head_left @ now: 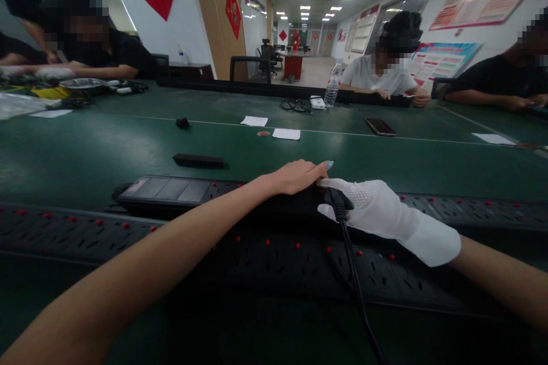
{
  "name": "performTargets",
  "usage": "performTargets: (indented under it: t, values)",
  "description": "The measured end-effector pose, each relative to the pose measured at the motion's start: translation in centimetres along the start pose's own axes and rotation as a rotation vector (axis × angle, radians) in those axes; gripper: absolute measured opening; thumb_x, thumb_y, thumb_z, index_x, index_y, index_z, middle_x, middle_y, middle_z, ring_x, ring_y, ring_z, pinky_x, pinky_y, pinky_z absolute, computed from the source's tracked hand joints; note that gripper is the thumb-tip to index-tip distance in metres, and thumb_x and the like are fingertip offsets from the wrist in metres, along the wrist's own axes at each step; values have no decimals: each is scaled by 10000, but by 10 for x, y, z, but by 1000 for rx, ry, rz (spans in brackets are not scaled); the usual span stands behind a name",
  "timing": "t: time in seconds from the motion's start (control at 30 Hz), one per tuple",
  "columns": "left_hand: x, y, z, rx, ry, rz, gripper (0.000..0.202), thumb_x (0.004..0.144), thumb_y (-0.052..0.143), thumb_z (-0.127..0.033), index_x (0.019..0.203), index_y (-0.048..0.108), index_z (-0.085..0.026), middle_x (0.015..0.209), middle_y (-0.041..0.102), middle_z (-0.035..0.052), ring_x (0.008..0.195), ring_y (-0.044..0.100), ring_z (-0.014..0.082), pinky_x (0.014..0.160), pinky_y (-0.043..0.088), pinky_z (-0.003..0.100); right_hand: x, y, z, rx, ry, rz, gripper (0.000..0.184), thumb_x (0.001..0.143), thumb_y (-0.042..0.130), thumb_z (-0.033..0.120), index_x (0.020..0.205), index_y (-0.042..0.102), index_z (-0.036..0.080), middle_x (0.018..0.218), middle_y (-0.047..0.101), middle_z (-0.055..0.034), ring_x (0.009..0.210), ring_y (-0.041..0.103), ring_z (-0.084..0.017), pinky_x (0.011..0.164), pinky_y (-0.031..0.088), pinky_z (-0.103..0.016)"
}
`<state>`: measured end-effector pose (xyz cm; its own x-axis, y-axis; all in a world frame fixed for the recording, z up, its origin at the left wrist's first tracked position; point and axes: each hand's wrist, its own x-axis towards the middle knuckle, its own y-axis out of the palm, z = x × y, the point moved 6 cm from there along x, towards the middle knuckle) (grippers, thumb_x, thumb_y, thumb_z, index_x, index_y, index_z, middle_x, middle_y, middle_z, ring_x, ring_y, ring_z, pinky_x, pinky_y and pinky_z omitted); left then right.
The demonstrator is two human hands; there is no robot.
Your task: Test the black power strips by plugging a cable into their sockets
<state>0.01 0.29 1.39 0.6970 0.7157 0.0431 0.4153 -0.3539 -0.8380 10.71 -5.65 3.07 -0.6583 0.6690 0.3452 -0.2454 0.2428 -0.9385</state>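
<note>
My bare left hand (pixel 297 177) is closed over the far black power strip (pixel 175 189), its fingertips partly hidden behind the strip. Close beside it, my right hand (pixel 377 205) in a white dotted glove grips a black power plug (pixel 339 199) against that same strip. The plug's prongs are out of sight, so I cannot tell how far it sits in a socket. Its black cable (pixel 357 285) runs down toward the bottom edge. Nearer me lies a second long power strip (pixel 280 259) with red dots along it.
Beyond the strips are a black bar (pixel 199 160), a small black object (pixel 182 123), paper slips (pixel 286 134), a phone (pixel 380 126) and a water bottle (pixel 333 86). Several people sit around the green table (pixel 141 137). Cables and a round metal dish (pixel 83 83) lie far left.
</note>
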Motion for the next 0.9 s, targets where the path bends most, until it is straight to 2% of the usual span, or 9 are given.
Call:
performTargets:
  t: [0.13,0.3,0.47,0.57,0.73,0.9]
  values:
    - [1,-2,-11,1,-2,-125,660,891,79,-512,909,649,-180,810,608,52,735,528,156,693,350,276,1,2,-1,-9,-4,13,471,791,447,496,1152,504,200,922,668,-34,740,623,-158,646,448,-266]
    - [-1,-1,-16,-71,-10,-180,693,887,69,-522,866,677,-190,767,607,50,691,512,138,681,347,261,0,4,-1,-23,-26,1,471,793,445,494,1165,489,207,1014,645,-44,812,619,-175,686,448,-282]
    - [2,3,-15,-187,-5,-137,751,872,38,-555,864,677,-159,652,555,30,619,466,114,621,347,234,0,3,-1,-39,-17,-22,495,786,452,494,1165,497,179,885,671,-50,688,620,-162,619,449,-275]
    - [4,8,-15,-267,2,-59,764,866,39,-570,812,658,-125,615,514,22,577,442,104,582,347,227,0,1,2,-17,-29,-59,498,787,454,482,1170,496,167,931,664,-68,735,626,-172,650,464,-285]
    - [5,8,-15,-118,-21,-63,696,858,93,-595,614,562,-144,511,362,1,480,354,107,513,278,266,1,4,4,-62,-2,-64,486,801,432,483,1170,492,173,1053,627,-99,827,626,-205,683,472,-306]
    - [3,6,-18,-53,-4,-96,675,879,65,-550,624,551,-157,498,317,-4,488,339,123,542,266,282,3,5,7,-121,25,-57,501,813,406,503,1163,501,158,1058,621,-120,831,624,-221,668,466,-303]
